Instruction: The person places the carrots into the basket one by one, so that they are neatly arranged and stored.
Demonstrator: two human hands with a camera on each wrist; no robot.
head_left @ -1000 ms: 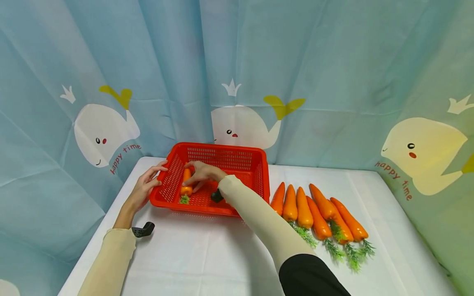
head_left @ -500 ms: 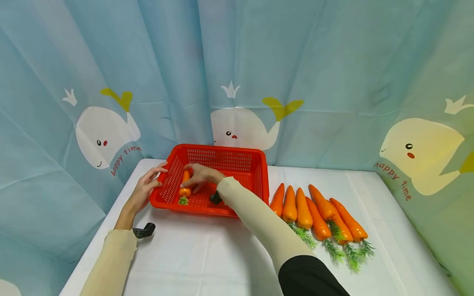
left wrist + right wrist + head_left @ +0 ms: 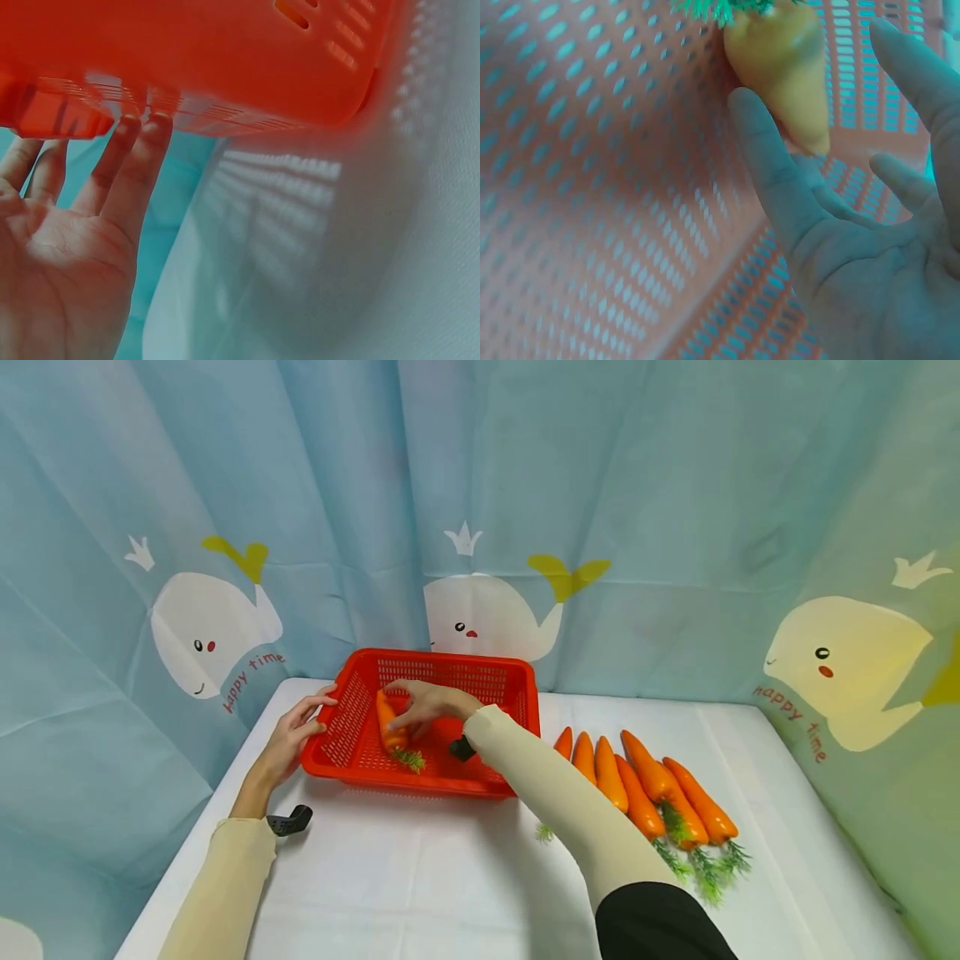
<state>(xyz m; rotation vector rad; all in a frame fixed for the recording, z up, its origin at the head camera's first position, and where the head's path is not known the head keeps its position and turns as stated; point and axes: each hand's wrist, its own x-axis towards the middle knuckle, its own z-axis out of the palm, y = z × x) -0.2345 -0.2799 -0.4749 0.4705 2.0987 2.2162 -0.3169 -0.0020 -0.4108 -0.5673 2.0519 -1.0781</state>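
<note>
A red plastic basket [image 3: 420, 784] stands on the white table with one orange carrot [image 3: 386, 717] lying at its left inside. My right hand [image 3: 432, 703] reaches into the basket over that carrot. In the right wrist view its fingers are spread apart, with the carrot [image 3: 780, 64] just beyond the fingertips and its green top upward. My left hand [image 3: 288, 735] holds the basket's left rim. Seen from the left wrist, two fingers [image 3: 139, 169] press the basket's outer wall [image 3: 187, 60] below the rim while other fingertips are hidden behind the rim.
Several orange carrots [image 3: 637, 797] with green tops lie side by side on the table to the right of the basket, partly covered by my right sleeve [image 3: 547, 793]. A blue curtain [image 3: 660, 485] with whale pictures hangs behind the table.
The carrot in the basket has turned, its leafy end swinging to the right. My right hand has shifted slightly right and back. My left hand has stayed at the rim.
</note>
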